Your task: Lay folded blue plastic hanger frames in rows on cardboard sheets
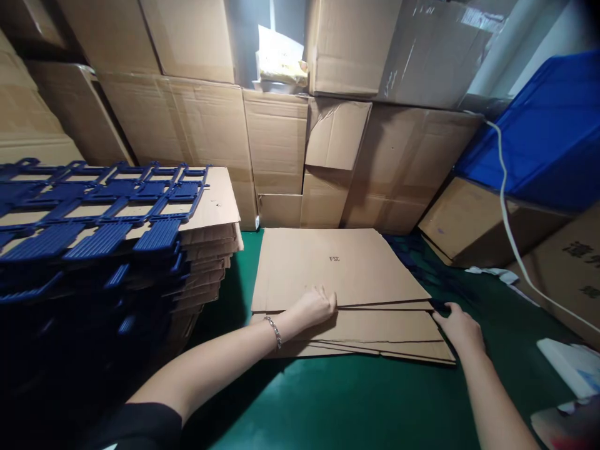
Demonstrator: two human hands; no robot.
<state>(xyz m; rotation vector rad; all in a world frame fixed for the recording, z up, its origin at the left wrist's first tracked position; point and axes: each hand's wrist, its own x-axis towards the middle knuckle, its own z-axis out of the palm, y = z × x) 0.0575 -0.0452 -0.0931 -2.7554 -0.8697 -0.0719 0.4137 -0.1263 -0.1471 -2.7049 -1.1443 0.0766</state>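
A small stack of flat cardboard sheets lies on the green surface, its layers slightly fanned out toward me. The top cardboard sheet [323, 269] is printed "FSC". My left hand [315, 307], with a chain bracelet on the wrist, is closed on the near edge of that sheet. At the right side of the stack, my right hand [459, 325] touches the corners of the sheets below, fingers bent and partly apart; whether it grips them is unclear.
Blue plastic lattice parts [154, 234] lie on stacked cardboard [215, 194] at the left. Cardboard boxes [187, 125] form a wall behind. A blue bin [539, 131], white cable [504, 206] and white item [569, 365] are at the right. Green surface [356, 406] shows in front.
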